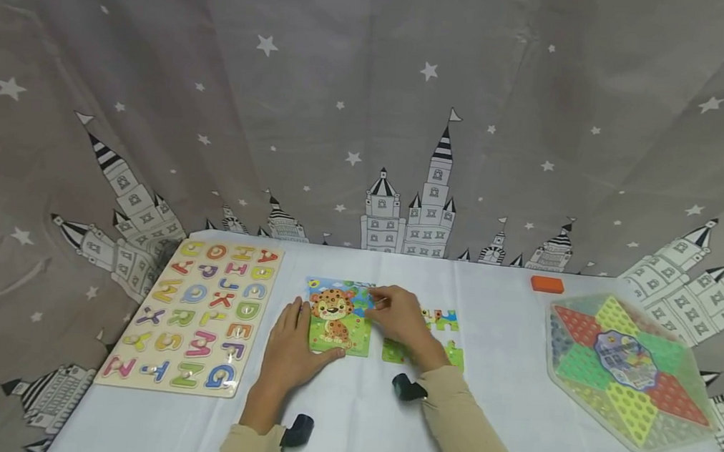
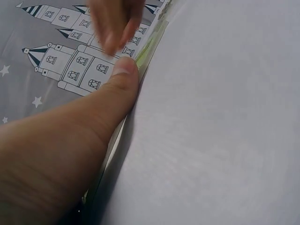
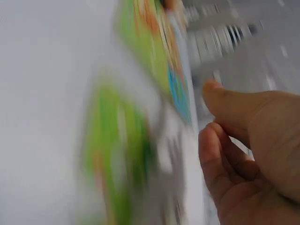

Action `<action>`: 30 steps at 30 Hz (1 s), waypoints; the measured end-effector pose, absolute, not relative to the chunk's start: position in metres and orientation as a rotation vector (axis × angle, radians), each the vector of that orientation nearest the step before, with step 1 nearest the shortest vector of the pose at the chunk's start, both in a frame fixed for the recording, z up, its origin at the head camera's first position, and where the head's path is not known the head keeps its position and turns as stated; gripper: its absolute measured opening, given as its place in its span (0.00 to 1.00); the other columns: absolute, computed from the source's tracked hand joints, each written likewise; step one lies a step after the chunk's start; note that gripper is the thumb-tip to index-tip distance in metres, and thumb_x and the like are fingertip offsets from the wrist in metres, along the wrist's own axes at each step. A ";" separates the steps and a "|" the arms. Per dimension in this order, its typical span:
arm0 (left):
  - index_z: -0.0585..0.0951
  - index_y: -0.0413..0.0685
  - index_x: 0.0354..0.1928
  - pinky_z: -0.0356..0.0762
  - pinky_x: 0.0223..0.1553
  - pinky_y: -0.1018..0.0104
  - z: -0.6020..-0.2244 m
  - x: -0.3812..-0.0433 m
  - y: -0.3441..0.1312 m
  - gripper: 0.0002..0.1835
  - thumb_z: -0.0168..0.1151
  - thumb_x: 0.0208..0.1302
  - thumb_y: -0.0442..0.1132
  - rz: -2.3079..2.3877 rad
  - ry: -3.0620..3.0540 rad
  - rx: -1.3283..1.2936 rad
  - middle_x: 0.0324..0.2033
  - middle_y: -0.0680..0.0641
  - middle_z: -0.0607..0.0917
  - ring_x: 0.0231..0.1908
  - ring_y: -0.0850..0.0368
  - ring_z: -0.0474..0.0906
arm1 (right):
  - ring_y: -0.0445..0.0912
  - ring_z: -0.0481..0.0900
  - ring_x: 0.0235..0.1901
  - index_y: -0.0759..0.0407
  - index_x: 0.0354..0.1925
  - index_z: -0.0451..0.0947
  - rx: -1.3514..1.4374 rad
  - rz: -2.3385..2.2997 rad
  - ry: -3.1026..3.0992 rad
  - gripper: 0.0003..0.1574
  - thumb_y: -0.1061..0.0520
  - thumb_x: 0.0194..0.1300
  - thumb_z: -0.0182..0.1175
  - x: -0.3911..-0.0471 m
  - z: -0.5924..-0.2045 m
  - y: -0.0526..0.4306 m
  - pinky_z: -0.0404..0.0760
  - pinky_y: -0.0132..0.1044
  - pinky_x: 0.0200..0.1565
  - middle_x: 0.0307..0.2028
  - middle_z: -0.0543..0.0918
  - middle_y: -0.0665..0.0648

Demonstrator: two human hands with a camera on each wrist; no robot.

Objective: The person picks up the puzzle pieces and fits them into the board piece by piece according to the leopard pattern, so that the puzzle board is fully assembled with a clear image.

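Observation:
A square jigsaw puzzle (image 1: 331, 327) with a cartoon leopard lies flat on the white table. My left hand (image 1: 292, 345) rests along its left side, fingers fairly straight and thumb at its lower edge. The thumb (image 2: 123, 75) presses close to that edge in the left wrist view. Over the puzzle's upper right side is my right hand (image 1: 401, 317), fingers bent. Its thumb and fingertips (image 3: 211, 140) stand slightly apart with nothing visible between them in the right wrist view. Beneath and beside that hand lies a second, gapped jigsaw (image 1: 454, 352), partly hidden by it.
A wooden alphabet board (image 1: 198, 330) with colourful letters lies on the left. At the right is a hexagonal board game (image 1: 630, 371) with coloured triangles, and behind it an orange block (image 1: 547, 284). A grey castle-print curtain (image 1: 372, 112) hangs along the table's (image 1: 344, 425) back edge.

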State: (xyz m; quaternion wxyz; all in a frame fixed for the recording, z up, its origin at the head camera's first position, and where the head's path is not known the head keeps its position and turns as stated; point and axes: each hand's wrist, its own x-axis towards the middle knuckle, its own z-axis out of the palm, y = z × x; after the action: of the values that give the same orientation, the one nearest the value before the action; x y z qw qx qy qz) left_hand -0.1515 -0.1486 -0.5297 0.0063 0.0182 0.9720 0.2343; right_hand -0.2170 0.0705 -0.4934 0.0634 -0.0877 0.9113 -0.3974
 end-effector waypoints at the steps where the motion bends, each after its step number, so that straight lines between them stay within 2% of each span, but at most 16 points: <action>1: 0.55 0.34 0.79 0.54 0.78 0.36 -0.530 -0.152 -0.148 0.65 0.70 0.52 0.72 0.739 3.046 0.055 0.79 0.33 0.53 0.79 0.33 0.49 | 0.47 0.83 0.46 0.58 0.61 0.82 -0.229 -1.157 2.786 0.30 0.52 0.62 0.74 -0.217 -0.492 0.085 0.85 0.42 0.51 0.49 0.86 0.56; 5: 0.55 0.35 0.79 0.52 0.78 0.37 -0.530 -0.152 -0.148 0.65 0.70 0.52 0.72 0.738 3.037 0.040 0.80 0.33 0.52 0.79 0.33 0.48 | 0.55 0.78 0.57 0.59 0.65 0.79 -0.159 -0.910 2.878 0.40 0.47 0.58 0.77 -0.215 -0.487 0.137 0.80 0.52 0.61 0.57 0.82 0.61; 8: 0.55 0.36 0.79 0.52 0.78 0.37 -0.530 -0.152 -0.148 0.65 0.70 0.52 0.71 0.738 3.032 0.033 0.80 0.34 0.52 0.79 0.33 0.48 | 0.58 0.74 0.61 0.60 0.65 0.78 -0.166 -0.761 2.876 0.44 0.44 0.55 0.78 -0.213 -0.488 0.161 0.77 0.55 0.65 0.60 0.79 0.63; 13: 0.55 0.35 0.79 0.52 0.78 0.37 -0.530 -0.152 -0.148 0.64 0.70 0.52 0.71 0.749 3.033 0.031 0.80 0.33 0.53 0.79 0.33 0.48 | 0.57 0.76 0.58 0.58 0.59 0.83 -0.180 -0.767 2.853 0.36 0.45 0.56 0.78 -0.211 -0.492 0.173 0.78 0.54 0.64 0.58 0.80 0.61; 19: 0.55 0.35 0.79 0.53 0.78 0.36 -0.532 -0.151 -0.147 0.65 0.70 0.52 0.71 0.759 3.034 0.044 0.79 0.33 0.53 0.79 0.33 0.48 | 0.52 0.77 0.47 0.58 0.49 0.85 -0.166 -0.834 2.863 0.26 0.49 0.55 0.79 -0.211 -0.494 0.173 0.80 0.49 0.54 0.48 0.82 0.58; 25: 0.56 0.35 0.78 0.54 0.78 0.36 -0.532 -0.151 -0.147 0.64 0.70 0.52 0.71 0.756 3.055 0.042 0.79 0.33 0.54 0.78 0.32 0.50 | 0.46 0.74 0.32 0.52 0.38 0.83 -0.111 -1.105 2.765 0.09 0.51 0.63 0.71 -0.213 -0.497 0.168 0.74 0.38 0.38 0.35 0.83 0.53; 30: 0.55 0.35 0.79 0.52 0.78 0.37 -0.532 -0.152 -0.147 0.64 0.69 0.53 0.71 0.748 3.040 0.038 0.79 0.33 0.52 0.79 0.33 0.48 | 0.45 0.73 0.29 0.52 0.37 0.84 -0.093 -1.262 2.662 0.07 0.51 0.65 0.68 -0.215 -0.496 0.158 0.72 0.35 0.33 0.35 0.85 0.52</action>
State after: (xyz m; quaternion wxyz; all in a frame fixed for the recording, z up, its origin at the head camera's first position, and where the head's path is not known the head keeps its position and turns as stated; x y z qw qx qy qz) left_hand -0.1522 -0.1469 -0.5316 0.0055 0.0121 0.9709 0.2390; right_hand -0.2149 0.1581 -0.4961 0.0971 -0.0315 0.8989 -0.4261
